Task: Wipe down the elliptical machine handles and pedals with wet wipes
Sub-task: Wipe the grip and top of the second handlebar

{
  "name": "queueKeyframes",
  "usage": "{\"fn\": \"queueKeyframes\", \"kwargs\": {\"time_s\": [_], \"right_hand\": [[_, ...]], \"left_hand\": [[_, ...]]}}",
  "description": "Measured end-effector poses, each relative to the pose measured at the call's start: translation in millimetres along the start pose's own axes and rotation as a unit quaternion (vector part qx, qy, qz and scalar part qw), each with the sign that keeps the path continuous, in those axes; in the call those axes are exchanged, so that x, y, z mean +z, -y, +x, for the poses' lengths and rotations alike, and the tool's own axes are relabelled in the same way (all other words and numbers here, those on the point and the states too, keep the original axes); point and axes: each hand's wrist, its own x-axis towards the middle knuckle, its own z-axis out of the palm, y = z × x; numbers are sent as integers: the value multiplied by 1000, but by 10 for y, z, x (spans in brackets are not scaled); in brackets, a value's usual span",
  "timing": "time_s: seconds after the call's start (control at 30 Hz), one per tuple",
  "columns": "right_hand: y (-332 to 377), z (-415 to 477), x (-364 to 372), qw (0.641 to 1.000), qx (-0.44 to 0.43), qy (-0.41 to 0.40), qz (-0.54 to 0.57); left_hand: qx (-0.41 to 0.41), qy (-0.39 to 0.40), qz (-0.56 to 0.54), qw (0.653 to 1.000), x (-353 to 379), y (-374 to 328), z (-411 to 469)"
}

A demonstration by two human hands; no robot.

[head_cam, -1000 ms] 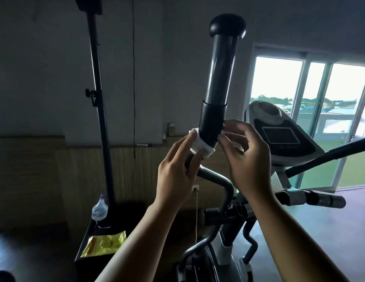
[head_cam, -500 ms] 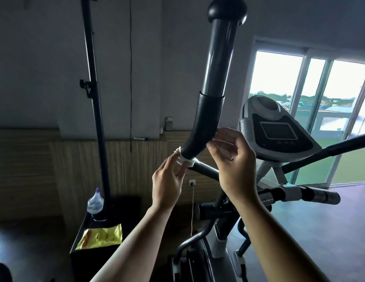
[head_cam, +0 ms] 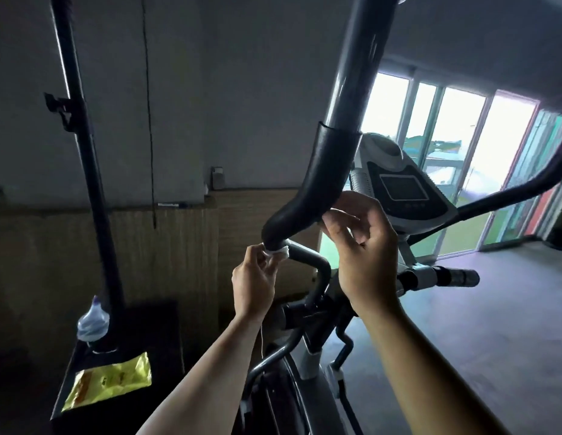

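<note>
The elliptical's tall black left handle [head_cam: 328,171] rises through the middle of the view, with a foam sleeve bending down to the left. My left hand [head_cam: 253,285] pinches a white wet wipe [head_cam: 278,251] wrapped around the lower end of that sleeve. My right hand [head_cam: 363,246] is just right of the bend, fingertips curled near the underside of the sleeve, holding nothing that I can see. The console [head_cam: 402,189] sits behind my right hand. The short fixed grip [head_cam: 452,276] sticks out to the right. The pedals are hidden.
A black stand pole [head_cam: 82,152] rises at the left from a dark box [head_cam: 157,356] carrying a yellow packet [head_cam: 108,381] and a plastic bottle [head_cam: 93,320]. The other handle bar [head_cam: 518,191] slants across the bright windows on the right. Bare floor lies to the right.
My left hand has slid the wipe down the foam sleeve to its lower end. My right hand followed downward along the bend. The view tilted lower.
</note>
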Motion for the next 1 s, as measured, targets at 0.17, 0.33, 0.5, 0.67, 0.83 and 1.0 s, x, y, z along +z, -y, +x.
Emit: {"fn": "queueKeyframes", "kwargs": {"time_s": [0.17, 0.33, 0.5, 0.67, 0.83, 1.0], "right_hand": [[51, -120, 145, 997, 34, -67, 3], [102, -192, 296, 988, 45, -143, -32], [122, -282, 505, 972, 58, -219, -55], [188, -339, 633, 962, 61, -255, -80], [331, -372, 627, 952, 45, -254, -167], [556, -252, 626, 945, -4, -253, -206]], "left_hand": [[22, 60, -6, 998, -78, 188, 124], [61, 115, -21, 991, -272, 377, 320], [97, 134, -66, 984, -646, 197, 498], [129, 171, -180, 960, -854, -357, 595], [232, 249, -234, 911, -868, -990, 615], [282, 251, -279, 883, -802, -1524, 638]]}}
